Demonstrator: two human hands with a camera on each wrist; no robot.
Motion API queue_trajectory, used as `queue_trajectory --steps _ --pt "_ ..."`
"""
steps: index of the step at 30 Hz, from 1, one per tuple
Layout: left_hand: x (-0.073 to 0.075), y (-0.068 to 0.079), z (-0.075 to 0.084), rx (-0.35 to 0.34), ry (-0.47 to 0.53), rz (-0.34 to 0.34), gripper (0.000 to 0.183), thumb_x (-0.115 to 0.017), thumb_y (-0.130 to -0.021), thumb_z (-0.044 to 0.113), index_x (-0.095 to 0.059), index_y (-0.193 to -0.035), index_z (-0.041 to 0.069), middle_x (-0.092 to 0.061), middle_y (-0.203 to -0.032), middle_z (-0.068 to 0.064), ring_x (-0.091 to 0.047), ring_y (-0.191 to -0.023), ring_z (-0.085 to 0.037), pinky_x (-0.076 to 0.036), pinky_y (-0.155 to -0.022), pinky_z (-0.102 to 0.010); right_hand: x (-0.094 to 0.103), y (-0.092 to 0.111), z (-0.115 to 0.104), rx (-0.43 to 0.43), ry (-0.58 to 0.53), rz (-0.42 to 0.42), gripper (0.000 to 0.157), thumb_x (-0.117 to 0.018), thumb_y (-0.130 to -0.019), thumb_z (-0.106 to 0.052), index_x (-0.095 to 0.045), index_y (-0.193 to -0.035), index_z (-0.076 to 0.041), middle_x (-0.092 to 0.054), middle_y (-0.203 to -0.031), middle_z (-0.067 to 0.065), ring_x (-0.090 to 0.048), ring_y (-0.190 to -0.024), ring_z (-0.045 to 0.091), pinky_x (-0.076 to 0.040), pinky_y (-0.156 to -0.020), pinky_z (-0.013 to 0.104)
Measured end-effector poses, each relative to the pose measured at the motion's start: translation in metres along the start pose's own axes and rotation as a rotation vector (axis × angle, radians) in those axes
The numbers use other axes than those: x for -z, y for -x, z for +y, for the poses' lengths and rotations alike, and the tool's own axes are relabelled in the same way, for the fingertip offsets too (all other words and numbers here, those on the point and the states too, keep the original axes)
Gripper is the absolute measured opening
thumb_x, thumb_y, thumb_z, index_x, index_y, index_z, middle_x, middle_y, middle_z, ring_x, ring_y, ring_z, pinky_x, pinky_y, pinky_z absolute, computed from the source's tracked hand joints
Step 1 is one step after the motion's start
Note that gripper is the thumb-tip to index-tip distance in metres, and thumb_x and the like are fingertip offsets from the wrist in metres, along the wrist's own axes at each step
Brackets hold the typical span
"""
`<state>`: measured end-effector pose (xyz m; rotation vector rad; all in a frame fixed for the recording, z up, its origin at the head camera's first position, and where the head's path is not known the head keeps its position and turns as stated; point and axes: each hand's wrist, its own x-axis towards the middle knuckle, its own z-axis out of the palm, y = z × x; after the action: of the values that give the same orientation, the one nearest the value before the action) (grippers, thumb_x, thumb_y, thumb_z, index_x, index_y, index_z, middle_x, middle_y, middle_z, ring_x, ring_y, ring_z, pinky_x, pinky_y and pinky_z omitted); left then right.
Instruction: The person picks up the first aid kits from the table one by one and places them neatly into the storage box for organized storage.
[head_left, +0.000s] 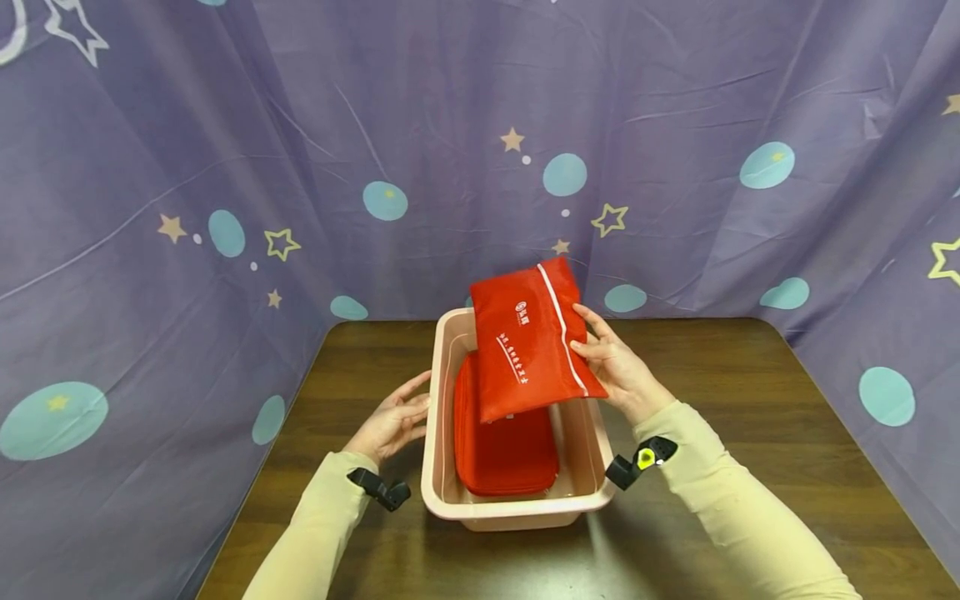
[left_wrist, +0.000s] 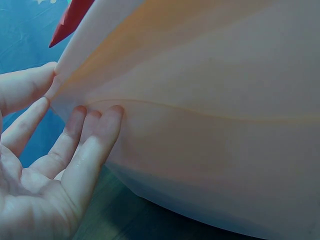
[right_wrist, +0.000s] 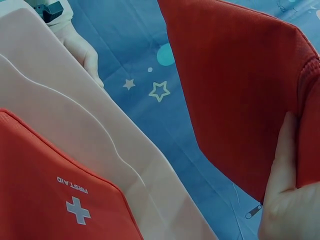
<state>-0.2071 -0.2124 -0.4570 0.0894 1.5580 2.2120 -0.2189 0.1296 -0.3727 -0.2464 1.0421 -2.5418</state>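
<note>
My right hand pinches a flat red zip pouch by its right edge, near the white zipper. White lettering covers its front, and it tilts above a pale pink plastic bin. In the right wrist view the pouch's plain red back shows, with a small zipper pull at its corner. Inside the bin lies a red first aid case with a white cross, partly hidden by the pouch in the head view. My left hand touches the bin's left outer wall with extended fingertips, plainly seen in the left wrist view.
The bin stands on a dark brown wooden table. Behind and at both sides hangs a purple-blue curtain with stars and teal spots. Wood surface extends to the left and right of the bin.
</note>
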Motion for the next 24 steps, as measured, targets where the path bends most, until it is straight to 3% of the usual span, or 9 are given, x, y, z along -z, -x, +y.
queue_trajectory --steps 10,18,24 --pt "-0.001 0.0 0.001 -0.005 0.016 0.002 0.066 -0.043 -0.096 -0.003 -0.01 -0.152 0.006 -0.059 -0.108 0.002 -0.064 -0.095 -0.009 -0.054 -0.078 -0.03 0.0 -0.001 0.007 -0.012 -0.029 -0.016 0.05 -0.03 -0.093 0.015 -0.044 -0.123 -0.022 -0.06 -0.103 0.002 -0.066 -0.082 0.014 -0.056 -0.068 0.026" --pt "0.0 0.001 0.0 -0.009 0.014 -0.002 0.068 -0.047 -0.095 -0.002 -0.009 -0.152 0.005 -0.06 -0.107 0.002 -0.064 -0.095 -0.009 -0.054 -0.078 -0.03 -0.002 -0.002 0.018 -0.044 0.092 0.022 0.051 -0.031 -0.092 0.014 -0.043 -0.123 -0.025 -0.058 -0.107 -0.006 -0.063 -0.087 0.009 -0.055 -0.071 0.024" --pt "0.0 0.002 0.0 -0.009 0.017 0.0 0.067 -0.047 -0.095 -0.001 -0.011 -0.152 0.006 -0.06 -0.107 0.001 -0.064 -0.095 -0.01 -0.055 -0.078 -0.031 -0.004 -0.004 0.027 -0.105 0.114 0.019 0.05 -0.031 -0.093 0.013 -0.044 -0.122 -0.026 -0.062 -0.1 -0.003 -0.065 -0.083 0.012 -0.056 -0.07 0.027"
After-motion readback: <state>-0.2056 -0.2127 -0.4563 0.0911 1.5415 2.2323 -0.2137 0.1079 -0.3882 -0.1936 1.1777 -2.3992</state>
